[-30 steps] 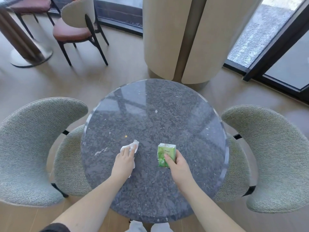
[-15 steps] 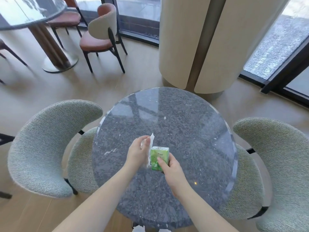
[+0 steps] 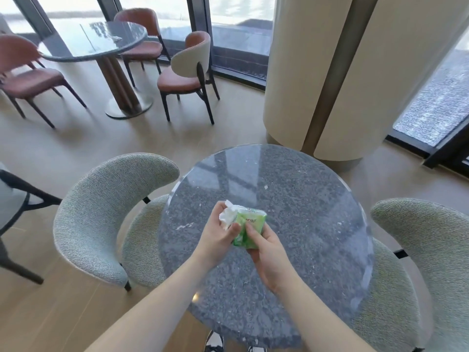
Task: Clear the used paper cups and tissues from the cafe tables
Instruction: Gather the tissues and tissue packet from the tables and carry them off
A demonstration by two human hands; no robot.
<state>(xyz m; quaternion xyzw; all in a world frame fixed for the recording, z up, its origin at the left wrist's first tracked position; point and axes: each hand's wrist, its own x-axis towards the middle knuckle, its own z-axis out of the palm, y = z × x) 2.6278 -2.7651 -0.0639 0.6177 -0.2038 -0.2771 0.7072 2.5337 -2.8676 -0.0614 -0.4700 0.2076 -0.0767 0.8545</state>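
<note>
Above the round dark speckled stone table (image 3: 304, 199), both my hands meet at its near-left part. My left hand (image 3: 215, 235) grips a crumpled white tissue (image 3: 229, 214), thumb against the green pack. My right hand (image 3: 266, 250) holds a small green tissue pack (image 3: 250, 224) from the right, thumb on its top face. The tissue touches the pack's left side. Both are lifted off the tabletop. No paper cups are in sight.
Grey upholstered chairs stand left (image 3: 106, 214) and right (image 3: 431, 250) of the table. A wide cream pillar (image 3: 342, 72) rises behind it. Farther left is a second round table (image 3: 94, 41) with brown chairs (image 3: 185, 77), and windows run along the back.
My left hand picked up the tissue from the tabletop and brought it against the pack. My right hand lifted the pack. The camera view tilted up, showing more of the room.
</note>
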